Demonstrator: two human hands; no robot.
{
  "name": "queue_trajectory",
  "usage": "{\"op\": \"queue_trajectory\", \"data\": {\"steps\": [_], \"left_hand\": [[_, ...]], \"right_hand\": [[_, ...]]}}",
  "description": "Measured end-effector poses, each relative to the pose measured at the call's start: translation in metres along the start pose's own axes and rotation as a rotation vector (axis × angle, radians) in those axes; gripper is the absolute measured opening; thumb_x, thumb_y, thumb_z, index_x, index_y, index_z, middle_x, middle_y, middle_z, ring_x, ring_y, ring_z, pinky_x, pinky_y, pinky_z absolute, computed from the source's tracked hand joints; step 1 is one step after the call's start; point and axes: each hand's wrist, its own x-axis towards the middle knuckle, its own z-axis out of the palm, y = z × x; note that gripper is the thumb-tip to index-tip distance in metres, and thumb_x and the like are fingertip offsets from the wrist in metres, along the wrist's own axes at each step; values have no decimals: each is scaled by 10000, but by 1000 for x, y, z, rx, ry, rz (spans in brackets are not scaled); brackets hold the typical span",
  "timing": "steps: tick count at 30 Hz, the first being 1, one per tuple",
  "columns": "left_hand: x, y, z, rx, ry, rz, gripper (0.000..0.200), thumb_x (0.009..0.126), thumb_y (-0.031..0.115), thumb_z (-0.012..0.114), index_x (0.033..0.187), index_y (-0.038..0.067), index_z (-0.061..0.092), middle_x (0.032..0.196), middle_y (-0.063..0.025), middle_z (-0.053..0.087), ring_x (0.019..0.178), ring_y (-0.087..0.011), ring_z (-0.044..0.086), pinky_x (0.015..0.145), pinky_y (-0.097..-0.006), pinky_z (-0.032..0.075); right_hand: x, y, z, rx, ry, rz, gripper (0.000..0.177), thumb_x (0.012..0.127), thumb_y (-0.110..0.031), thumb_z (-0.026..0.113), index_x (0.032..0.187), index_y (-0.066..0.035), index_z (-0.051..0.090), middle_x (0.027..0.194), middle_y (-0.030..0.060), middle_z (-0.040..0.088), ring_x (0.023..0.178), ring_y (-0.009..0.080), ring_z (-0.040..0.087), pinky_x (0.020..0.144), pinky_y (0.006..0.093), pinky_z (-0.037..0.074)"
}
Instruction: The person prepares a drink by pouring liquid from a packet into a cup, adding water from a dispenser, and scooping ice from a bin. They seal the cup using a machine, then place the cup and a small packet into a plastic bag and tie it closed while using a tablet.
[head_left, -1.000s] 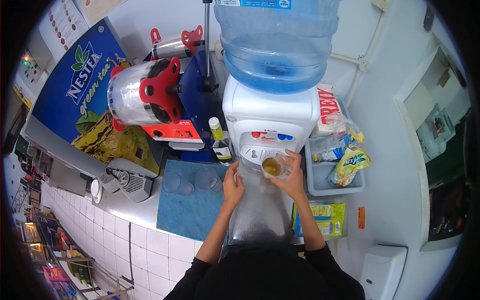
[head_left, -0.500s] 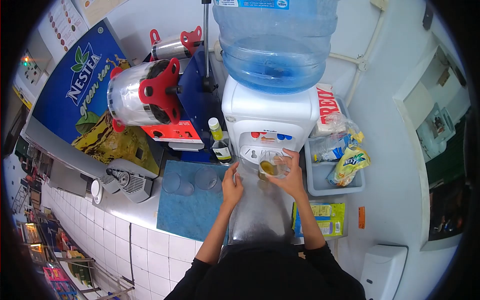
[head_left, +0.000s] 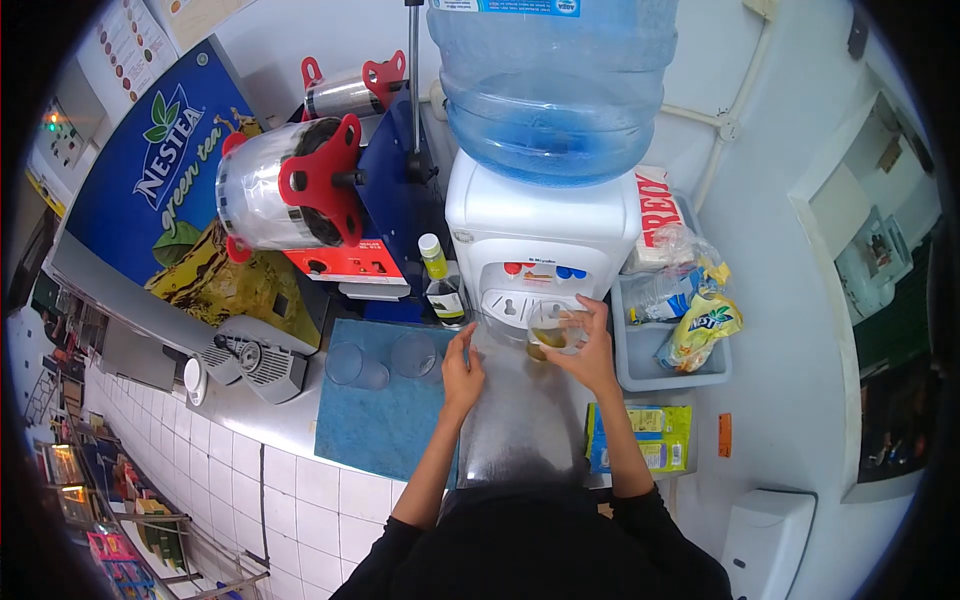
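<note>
My right hand (head_left: 592, 358) grips a clear cup (head_left: 546, 318) with a little yellow-green liquid (head_left: 547, 338) in its bottom. It holds the cup above the steel counter, just in front of the white water dispenser (head_left: 535, 260) and its drip tray. My left hand (head_left: 462, 378) is over the edge of a blue cloth, fingers loosely curved and apart, with nothing seen in it. Near its fingertips stands a dark bottle (head_left: 444, 300) with a yellow-green neck and white cap. Two clear glasses, one at the left (head_left: 345, 364) and one nearer my hand (head_left: 412, 355), are on the cloth (head_left: 380, 430).
A large blue water jug (head_left: 555, 110) sits atop the dispenser. At right, a grey tray (head_left: 632, 365) holds a yellow Nestea pouch (head_left: 700, 335) and plastic packs. A green-yellow packet (head_left: 660, 450) lies in front. A sealing machine (head_left: 345, 265) and a Nestea dispenser (head_left: 165, 190) stand left.
My right hand and the cup have shifted slightly to the right, and the liquid has moved a little inside it. My left hand stays almost in place.
</note>
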Motion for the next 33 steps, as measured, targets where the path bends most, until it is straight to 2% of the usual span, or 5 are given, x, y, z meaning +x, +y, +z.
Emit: {"op": "queue_trajectory", "data": {"steps": [11, 19, 22, 25, 33], "left_hand": [[-3, -1, 2, 3, -5, -13, 360, 916, 9, 467, 1269, 26, 535, 1190, -195, 602, 1102, -361, 577, 930, -407, 454], [-3, -1, 4, 17, 11, 27, 364, 911, 4, 475, 1269, 30, 532, 1185, -194, 603, 1082, -361, 589, 913, -405, 467], [-3, 0, 1, 32, 0, 20, 369, 908, 2, 476, 1272, 31, 530, 1185, -194, 602, 1083, -361, 590, 916, -407, 469], [-3, 1, 1, 31, -14, 3, 375, 905, -2, 476, 1275, 32, 527, 1184, -196, 602, 1086, -363, 590, 924, -410, 469], [-2, -1, 4, -12, -10, 11, 379, 898, -7, 481, 1273, 26, 526, 1174, -205, 604, 1084, -365, 590, 935, -409, 468]], "right_hand": [[2, -1, 0, -48, 53, 10, 951, 581, -112, 874, 1344, -118, 306, 1153, 151, 630, 1083, 263, 606, 830, 408, 526], [0, -5, 0, 8, -67, 22, 951, 606, -127, 870, 1346, -120, 272, 1209, 134, 609, 1101, 227, 599, 874, 449, 515], [4, -4, 2, 0, 23, 23, 951, 582, -117, 873, 1340, -109, 298, 1173, 158, 618, 1106, 265, 601, 857, 409, 522], [3, -10, 4, 28, -79, 47, 943, 587, -121, 869, 1340, -107, 301, 1169, 157, 619, 1105, 262, 602, 857, 405, 524], [7, -10, 0, 23, -37, 44, 934, 594, -140, 872, 1334, -111, 304, 1191, 159, 618, 1116, 261, 601, 886, 415, 515]]}}
